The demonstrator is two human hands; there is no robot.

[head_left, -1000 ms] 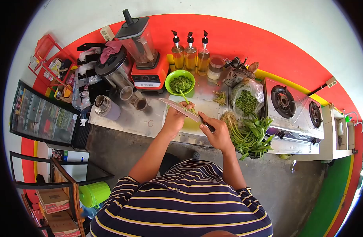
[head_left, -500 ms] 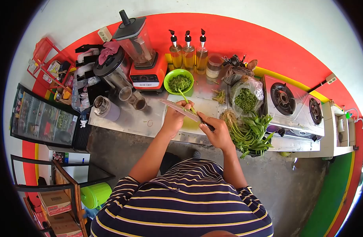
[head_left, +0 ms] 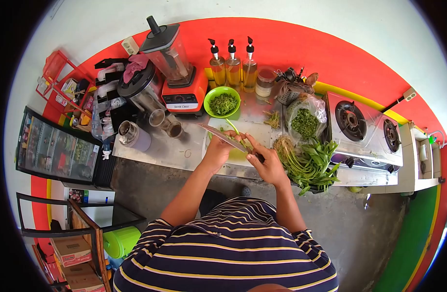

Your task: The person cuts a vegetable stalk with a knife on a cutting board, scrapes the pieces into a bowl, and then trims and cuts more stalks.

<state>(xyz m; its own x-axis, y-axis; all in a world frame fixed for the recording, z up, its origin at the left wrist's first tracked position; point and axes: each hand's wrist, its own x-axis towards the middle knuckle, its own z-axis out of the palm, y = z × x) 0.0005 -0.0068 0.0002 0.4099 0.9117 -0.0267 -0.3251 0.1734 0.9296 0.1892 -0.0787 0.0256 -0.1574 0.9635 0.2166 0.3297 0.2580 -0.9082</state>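
My right hand (head_left: 269,165) is closed round the dark handle of a knife (head_left: 221,136), its blade pointing left across my left hand. My left hand (head_left: 217,153) is closed on a green stalk (head_left: 234,127) that runs up behind the blade; its fingertips are partly hidden by the knife. The right fingers also reach to the lower end of the stalk. Both hands are over a cutting board (head_left: 237,155) with a yellow-green surface. Beyond them stands a green bowl (head_left: 207,103) of chopped greens (head_left: 223,104).
Bundled leafy greens (head_left: 311,163) with roots lie right of my hands, below a plastic bag (head_left: 319,112) of chopped greens. A gas stove (head_left: 376,131) is farther right. A red blender (head_left: 184,92), pump bottles (head_left: 233,68) and a lilac container (head_left: 136,138) stand behind and left.
The stalk's upper end has swung away from the bowl's rim and now curves lower, nearer the blade. My right fingers have stretched up toward the stalk. The view has shifted slightly.
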